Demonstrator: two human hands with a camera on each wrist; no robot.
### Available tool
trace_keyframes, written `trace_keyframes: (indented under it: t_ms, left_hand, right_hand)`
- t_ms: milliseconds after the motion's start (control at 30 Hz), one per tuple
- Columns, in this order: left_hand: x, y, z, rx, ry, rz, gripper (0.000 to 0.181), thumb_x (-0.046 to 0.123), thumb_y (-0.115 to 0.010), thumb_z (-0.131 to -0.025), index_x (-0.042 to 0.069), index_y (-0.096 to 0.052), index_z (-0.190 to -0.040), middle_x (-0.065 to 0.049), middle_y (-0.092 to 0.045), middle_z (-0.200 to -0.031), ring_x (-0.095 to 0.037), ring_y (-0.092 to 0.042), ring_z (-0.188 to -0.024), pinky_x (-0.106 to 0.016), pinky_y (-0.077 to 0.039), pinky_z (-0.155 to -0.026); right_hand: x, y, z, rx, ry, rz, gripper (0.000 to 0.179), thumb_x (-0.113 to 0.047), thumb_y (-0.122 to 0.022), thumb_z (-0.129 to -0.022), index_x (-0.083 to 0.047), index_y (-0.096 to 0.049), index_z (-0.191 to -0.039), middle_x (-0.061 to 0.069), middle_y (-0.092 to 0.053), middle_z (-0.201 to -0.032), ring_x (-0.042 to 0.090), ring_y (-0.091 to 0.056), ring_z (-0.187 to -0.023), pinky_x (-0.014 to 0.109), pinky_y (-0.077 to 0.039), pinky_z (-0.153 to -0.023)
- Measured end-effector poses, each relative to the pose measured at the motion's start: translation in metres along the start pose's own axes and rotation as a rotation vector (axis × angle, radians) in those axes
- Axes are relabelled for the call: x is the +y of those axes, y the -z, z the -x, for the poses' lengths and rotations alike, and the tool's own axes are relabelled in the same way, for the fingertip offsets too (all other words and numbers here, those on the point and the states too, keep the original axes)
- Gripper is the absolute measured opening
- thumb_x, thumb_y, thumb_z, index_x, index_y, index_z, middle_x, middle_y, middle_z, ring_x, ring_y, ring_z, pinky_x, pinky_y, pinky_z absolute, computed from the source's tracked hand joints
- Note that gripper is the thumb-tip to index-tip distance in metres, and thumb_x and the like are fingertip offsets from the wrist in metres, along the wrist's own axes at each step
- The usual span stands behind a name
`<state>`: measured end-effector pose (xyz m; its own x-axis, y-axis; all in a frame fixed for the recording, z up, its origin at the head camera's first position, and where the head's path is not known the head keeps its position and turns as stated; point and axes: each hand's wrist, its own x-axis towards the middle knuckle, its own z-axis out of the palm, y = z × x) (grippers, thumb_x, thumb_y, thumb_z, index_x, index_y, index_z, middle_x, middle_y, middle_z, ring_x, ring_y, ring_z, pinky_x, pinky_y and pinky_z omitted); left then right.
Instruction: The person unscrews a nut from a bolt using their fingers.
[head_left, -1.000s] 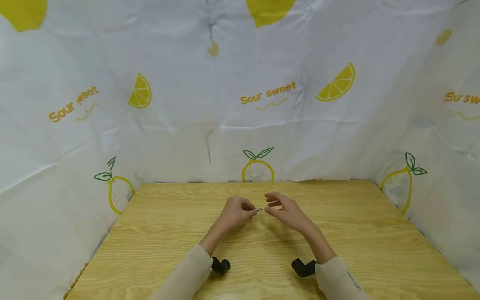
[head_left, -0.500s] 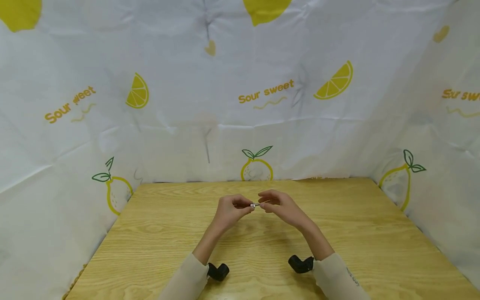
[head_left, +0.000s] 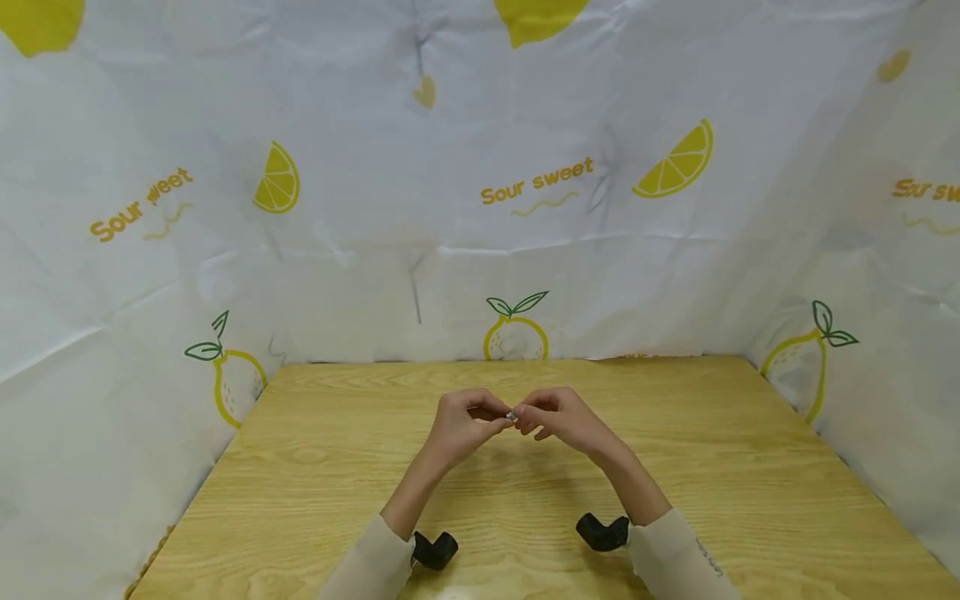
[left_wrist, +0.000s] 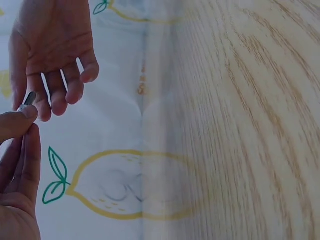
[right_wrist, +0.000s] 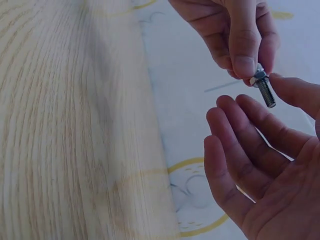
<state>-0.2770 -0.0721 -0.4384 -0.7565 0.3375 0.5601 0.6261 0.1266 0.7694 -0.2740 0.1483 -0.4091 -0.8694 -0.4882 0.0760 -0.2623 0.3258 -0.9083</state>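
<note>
My left hand (head_left: 463,425) pinches a small silver bolt (right_wrist: 267,94) at its head end, between thumb and fingers. A hex nut (right_wrist: 259,78) sits on the bolt close to those fingertips, and the threaded end sticks out toward my right hand (head_left: 567,423). In the right wrist view, my right thumb (right_wrist: 290,91) is right at the nut's edge. The other right fingers (right_wrist: 250,155) are loosely bent and spread, apart from the bolt. From the left wrist view, the bolt's dark end (left_wrist: 30,98) shows just past the left thumb. The bolt head is mostly hidden by the left fingers.
Both hands are above a light wood-grain table (head_left: 480,525). White cloth with lemon prints (head_left: 360,292) hangs around its back and sides. A black wrist mount (head_left: 435,550) is at the left cuff, another (head_left: 602,532) at the right cuff.
My left hand has shifted slightly left with the bolt. The right hand, apart from the bolt a second ago, has come in to it, and its thumb now meets the nut.
</note>
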Motion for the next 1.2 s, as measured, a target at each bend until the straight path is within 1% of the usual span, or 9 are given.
trace_keyframes:
  t_ms: [67,133,333,400,533,667,833,933,1200]
  left_hand:
    - [0.001,0.000,0.000,0.007,-0.029,-0.002,0.008,0.000,-0.082,-0.086,0.005,-0.079,-0.090,-0.012,-0.078,-0.088,-0.017,-0.077,-0.077,-0.028,-0.066,-0.073]
    - [0.003,-0.001,0.000,0.011,-0.054,0.002,0.009,-0.002,-0.082,-0.085,0.006,-0.078,-0.089,-0.011,-0.077,-0.087,-0.015,-0.076,-0.077,-0.028,-0.066,-0.072]
    - [0.006,-0.003,0.001,0.002,-0.154,0.001,0.009,-0.003,-0.082,-0.084,0.004,-0.078,-0.087,-0.013,-0.077,-0.088,-0.019,-0.077,-0.077,-0.028,-0.066,-0.072]
    - [0.008,-0.003,0.000,0.011,-0.192,-0.012,0.009,-0.004,-0.082,-0.084,0.004,-0.078,-0.086,-0.012,-0.077,-0.088,-0.020,-0.077,-0.076,-0.027,-0.066,-0.072]
    - [0.013,-0.004,-0.001,0.029,-0.254,-0.042,0.011,-0.005,-0.081,-0.084,0.004,-0.077,-0.085,-0.012,-0.077,-0.087,-0.019,-0.076,-0.076,-0.026,-0.066,-0.072]
    - [0.019,-0.004,-0.002,0.029,-0.264,-0.076,0.010,-0.004,-0.082,-0.084,0.005,-0.077,-0.084,-0.010,-0.076,-0.086,-0.015,-0.076,-0.076,-0.025,-0.066,-0.071]
    - [0.021,-0.006,-0.002,0.032,-0.265,-0.115,0.010,-0.002,-0.083,-0.084,0.006,-0.077,-0.083,-0.008,-0.076,-0.085,-0.014,-0.075,-0.075,-0.023,-0.065,-0.071]
    - [0.022,-0.006,-0.002,0.026,-0.268,-0.127,0.010,-0.002,-0.083,-0.085,0.006,-0.077,-0.083,-0.008,-0.076,-0.085,-0.014,-0.075,-0.075,-0.022,-0.065,-0.071]
    - [0.027,-0.002,-0.003,0.008,-0.272,-0.152,0.007,-0.001,-0.082,-0.086,0.004,-0.078,-0.085,-0.009,-0.078,-0.086,-0.013,-0.076,-0.076,-0.019,-0.064,-0.072]
  right_hand:
    - [-0.001,0.001,0.001,-0.017,-0.002,0.004,0.034,-0.031,-0.059,-0.106,-0.001,-0.074,-0.112,0.024,-0.074,-0.106,0.027,-0.073,-0.094,0.041,-0.064,-0.083]
    - [-0.002,0.003,0.001,-0.028,0.000,-0.008,0.034,-0.030,-0.060,-0.106,0.000,-0.074,-0.112,0.022,-0.075,-0.105,0.027,-0.074,-0.094,0.042,-0.065,-0.084]
    - [-0.003,0.009,0.003,-0.040,0.022,-0.055,0.034,-0.028,-0.061,-0.106,0.003,-0.073,-0.113,0.024,-0.075,-0.105,0.036,-0.073,-0.097,0.044,-0.065,-0.085]
    - [-0.004,0.010,0.003,-0.057,0.031,-0.063,0.034,-0.028,-0.060,-0.106,0.003,-0.073,-0.114,0.022,-0.076,-0.105,0.035,-0.073,-0.097,0.043,-0.065,-0.085]
    - [-0.006,0.012,0.004,-0.103,0.044,-0.100,0.035,-0.027,-0.059,-0.107,0.004,-0.073,-0.114,0.013,-0.077,-0.102,0.028,-0.073,-0.096,0.046,-0.064,-0.088]
    - [-0.008,0.013,0.006,-0.115,0.045,-0.125,0.032,-0.025,-0.061,-0.106,0.003,-0.073,-0.114,0.004,-0.076,-0.098,0.027,-0.073,-0.095,0.048,-0.063,-0.088]
    - [-0.008,0.013,0.007,-0.114,0.055,-0.145,0.031,-0.022,-0.062,-0.105,0.006,-0.072,-0.113,0.004,-0.075,-0.096,0.018,-0.073,-0.087,0.041,-0.064,-0.086]
    - [-0.007,0.013,0.008,-0.119,0.064,-0.160,0.032,-0.020,-0.061,-0.105,0.009,-0.070,-0.114,0.003,-0.074,-0.094,0.017,-0.072,-0.085,0.036,-0.064,-0.085]
    - [-0.011,0.012,0.008,-0.113,0.090,-0.147,0.028,-0.020,-0.063,-0.104,0.005,-0.072,-0.110,-0.003,-0.073,-0.089,0.014,-0.069,-0.082,0.038,-0.063,-0.084]
